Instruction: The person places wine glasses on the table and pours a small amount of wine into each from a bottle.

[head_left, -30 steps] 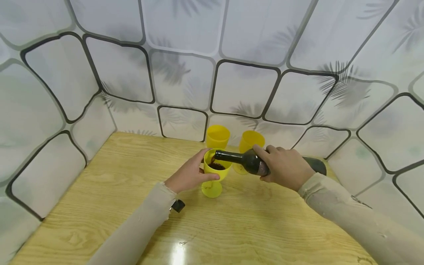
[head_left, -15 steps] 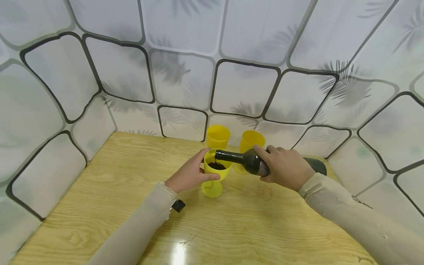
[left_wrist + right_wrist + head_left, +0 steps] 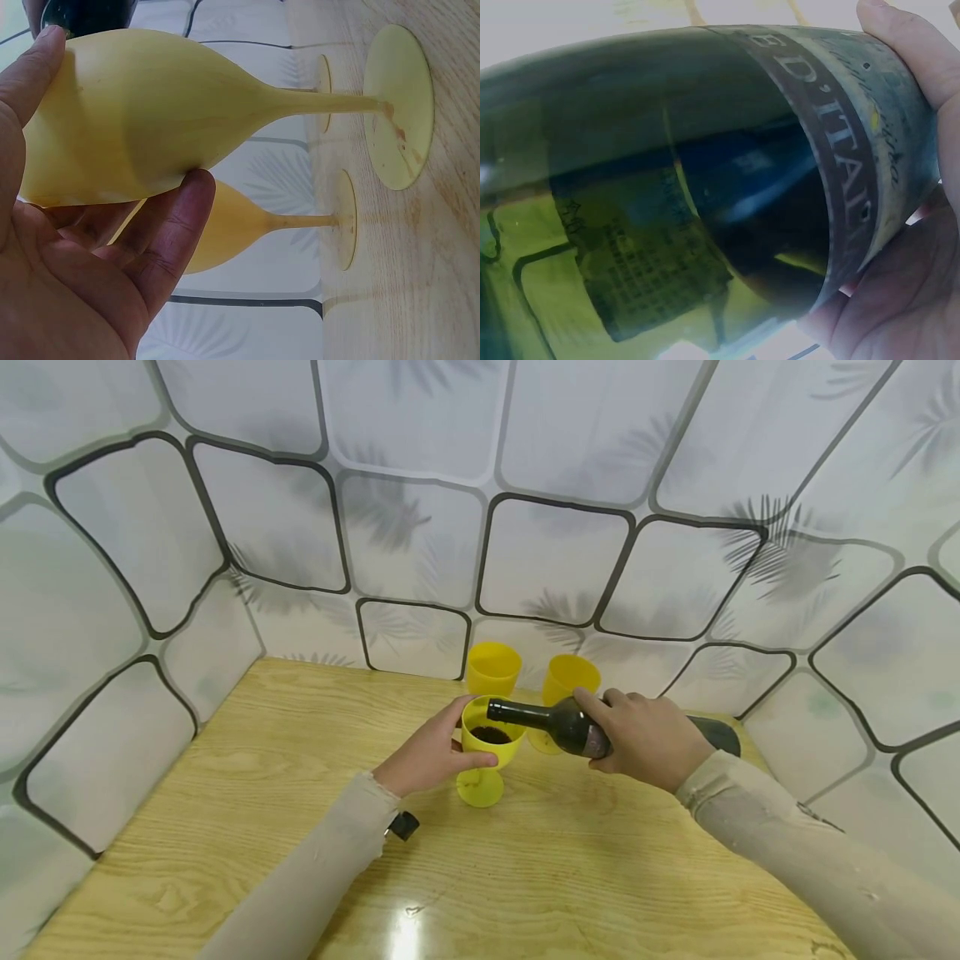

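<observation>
My left hand (image 3: 431, 753) grips the bowl of a yellow plastic goblet (image 3: 512, 752), which stands upright with its foot on the table. Dark liquid (image 3: 491, 736) lies inside the bowl. In the left wrist view, thumb and fingers lie around the goblet's bowl (image 3: 150, 112), and brownish drips mark its foot. My right hand (image 3: 651, 739) holds a dark green wine bottle (image 3: 566, 727) almost level, its mouth over the goblet's opening. No stream shows at the bottle's mouth. The right wrist view shows liquid inside the bottle (image 3: 667, 195) and its label, with the hand around the labelled part.
Two more yellow goblets stand by the back wall, one behind the held goblet (image 3: 493, 668) and one behind the bottle's neck (image 3: 570, 677). The light wooden table (image 3: 247, 760) meets patterned walls (image 3: 420, 543) at the back and both sides.
A dark trickle ran from the bottle's mouth into the goblet in the earlier frames; now none is visible. Hands, bottle and goblet have hardly moved.
</observation>
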`<state>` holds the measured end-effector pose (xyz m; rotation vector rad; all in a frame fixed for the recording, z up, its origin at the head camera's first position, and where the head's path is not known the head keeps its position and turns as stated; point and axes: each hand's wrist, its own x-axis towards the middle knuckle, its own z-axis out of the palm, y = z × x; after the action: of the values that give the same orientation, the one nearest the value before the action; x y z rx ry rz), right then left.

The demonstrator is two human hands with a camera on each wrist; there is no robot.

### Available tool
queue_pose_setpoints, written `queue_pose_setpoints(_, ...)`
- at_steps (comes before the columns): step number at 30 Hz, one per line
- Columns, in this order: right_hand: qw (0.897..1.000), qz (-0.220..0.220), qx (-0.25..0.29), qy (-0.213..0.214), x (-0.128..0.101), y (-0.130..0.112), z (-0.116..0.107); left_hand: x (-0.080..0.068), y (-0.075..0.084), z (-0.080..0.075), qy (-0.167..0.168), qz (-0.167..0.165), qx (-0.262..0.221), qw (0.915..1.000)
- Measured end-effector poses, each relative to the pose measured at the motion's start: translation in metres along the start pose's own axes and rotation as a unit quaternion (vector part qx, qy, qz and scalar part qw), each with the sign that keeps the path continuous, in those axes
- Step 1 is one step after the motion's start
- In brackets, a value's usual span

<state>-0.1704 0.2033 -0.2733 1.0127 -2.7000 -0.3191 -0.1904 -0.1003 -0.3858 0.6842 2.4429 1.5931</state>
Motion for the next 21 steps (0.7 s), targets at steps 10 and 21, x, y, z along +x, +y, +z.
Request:
queue_pose_setpoints(10,1.000,-0.001,-0.001,0.000,-0.0007,-0.0006,-0.0021,0.0003,0.0003,0.0001,0.001,0.001,0.001,1.0000)
queue_pose_setpoints(21,1.000,-0.002,-0.001,-0.001,-0.0014,-0.0014,-0.0053,0.0006,-0.0011,0.0001,0.002,0.004,0.001,1.0000)
